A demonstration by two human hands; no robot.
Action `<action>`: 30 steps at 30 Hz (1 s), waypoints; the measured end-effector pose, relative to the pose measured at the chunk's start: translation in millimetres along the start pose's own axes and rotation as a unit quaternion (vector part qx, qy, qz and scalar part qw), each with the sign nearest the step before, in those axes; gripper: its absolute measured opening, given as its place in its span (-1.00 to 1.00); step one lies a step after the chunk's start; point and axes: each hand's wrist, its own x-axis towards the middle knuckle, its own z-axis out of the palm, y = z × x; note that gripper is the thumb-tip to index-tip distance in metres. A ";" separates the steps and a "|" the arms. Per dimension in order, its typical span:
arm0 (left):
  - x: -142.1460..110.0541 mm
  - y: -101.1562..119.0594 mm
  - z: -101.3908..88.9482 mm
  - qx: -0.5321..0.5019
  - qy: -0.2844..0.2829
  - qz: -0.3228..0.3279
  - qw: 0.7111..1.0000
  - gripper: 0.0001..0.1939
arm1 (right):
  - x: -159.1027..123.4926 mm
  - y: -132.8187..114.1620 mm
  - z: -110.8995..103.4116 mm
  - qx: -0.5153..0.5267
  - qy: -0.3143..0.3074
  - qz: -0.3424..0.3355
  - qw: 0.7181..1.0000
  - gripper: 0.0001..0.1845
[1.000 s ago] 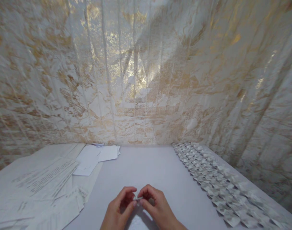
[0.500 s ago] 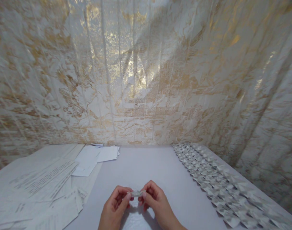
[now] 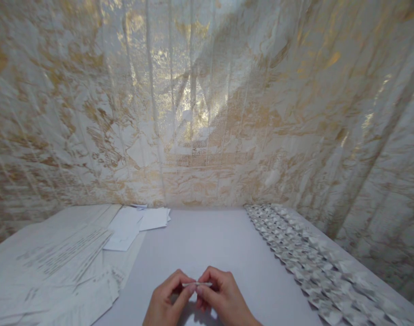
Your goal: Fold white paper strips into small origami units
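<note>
Low in the middle of the view, my left hand (image 3: 168, 303) and my right hand (image 3: 222, 301) meet over the white table (image 3: 207, 240). Between their pinched fingertips lies a small folded strip of printed paper (image 3: 196, 284), held flat and level just above the table. Both thumbs and forefingers are pressed onto it. A white patch below the hands is mostly hidden by them.
Rows of several small folded paper pieces (image 3: 305, 258) run along the table's right side. Printed sheets (image 3: 64, 262) and small white paper rectangles (image 3: 139, 222) lie at the left. A gold-and-white curtain (image 3: 207, 104) hangs behind and to the right.
The hands first rose a little with the paper stretched between them, then dropped back toward me. The paper now looks flatter and thinner between the fingertips.
</note>
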 end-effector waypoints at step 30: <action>0.1 2.1 0.8 0.084 0.037 -0.025 0.995 -0.65 | -2.3 -5.1 -12.9 -0.199 0.026 -0.099 0.975 -0.84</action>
